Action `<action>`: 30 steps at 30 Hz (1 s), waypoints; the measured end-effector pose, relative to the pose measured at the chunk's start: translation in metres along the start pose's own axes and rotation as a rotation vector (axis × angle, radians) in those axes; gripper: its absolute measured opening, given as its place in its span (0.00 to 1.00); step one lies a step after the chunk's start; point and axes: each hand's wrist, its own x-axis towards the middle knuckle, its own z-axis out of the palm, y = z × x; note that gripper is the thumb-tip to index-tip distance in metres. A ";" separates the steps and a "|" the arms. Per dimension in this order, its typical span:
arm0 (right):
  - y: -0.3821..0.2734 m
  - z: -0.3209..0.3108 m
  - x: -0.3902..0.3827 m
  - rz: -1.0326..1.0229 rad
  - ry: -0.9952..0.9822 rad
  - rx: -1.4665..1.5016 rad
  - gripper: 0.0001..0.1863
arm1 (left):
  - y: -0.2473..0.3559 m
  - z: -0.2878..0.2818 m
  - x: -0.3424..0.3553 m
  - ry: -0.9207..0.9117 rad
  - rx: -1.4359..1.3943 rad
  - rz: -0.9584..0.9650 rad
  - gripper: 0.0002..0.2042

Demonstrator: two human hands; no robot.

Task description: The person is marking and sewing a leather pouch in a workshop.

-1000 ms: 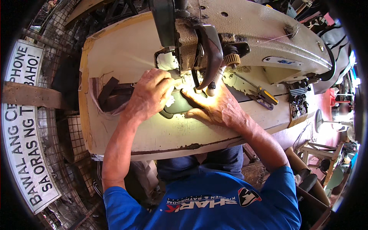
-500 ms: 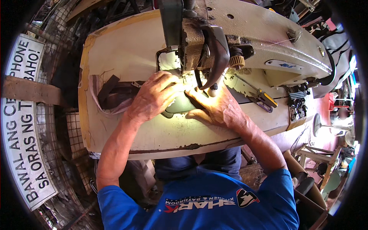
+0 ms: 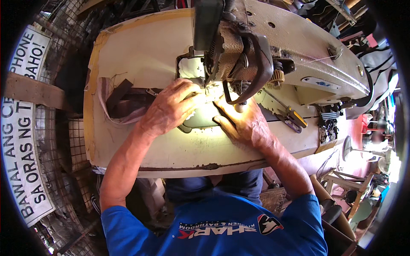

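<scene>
A flat grey-green piece with a dark bound edge lies beneath the head of a sewing machine, lit brightly near the needle. My left hand is closed at the left side of this piece, its bent fingers and thumb pinching beside the needle area. On the opposite side, my right hand lies flat, with forefinger and thumb stretched apart over the piece. The machine's curved dark lever hides some right-hand fingertips. Glare washes out the needle and presser foot.
Left of my left hand lie dark straps with a zipper on the pale table. A yellow-handled screwdriver and scissors rest to the right, near a cluster of bobbins. A wire grid stands at the left.
The view has shifted slightly, so the machine sits farther right in it. My right thumb has drawn up closer to the forefinger. My left hand keeps its place at the piece.
</scene>
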 end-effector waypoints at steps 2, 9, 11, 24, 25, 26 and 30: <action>0.001 0.001 -0.002 0.001 -0.026 0.002 0.19 | 0.000 0.001 0.000 -0.003 0.006 0.000 0.15; 0.006 0.005 -0.004 0.000 -0.036 0.042 0.19 | 0.003 -0.001 0.000 0.020 0.014 0.012 0.14; 0.005 0.004 -0.003 0.008 -0.049 0.030 0.19 | 0.002 0.000 -0.002 0.023 0.027 0.001 0.13; 0.003 0.003 0.000 0.012 -0.055 0.006 0.21 | 0.002 -0.003 -0.001 0.012 0.010 -0.006 0.17; 0.001 0.002 0.000 0.018 -0.092 0.004 0.21 | 0.002 -0.003 -0.001 0.005 0.015 -0.010 0.18; 0.000 0.002 0.001 0.022 -0.127 0.004 0.21 | 0.002 -0.005 -0.002 0.004 0.018 -0.011 0.18; -0.001 0.003 0.000 -0.002 -0.105 -0.043 0.21 | 0.001 -0.019 -0.004 0.095 0.035 -0.146 0.15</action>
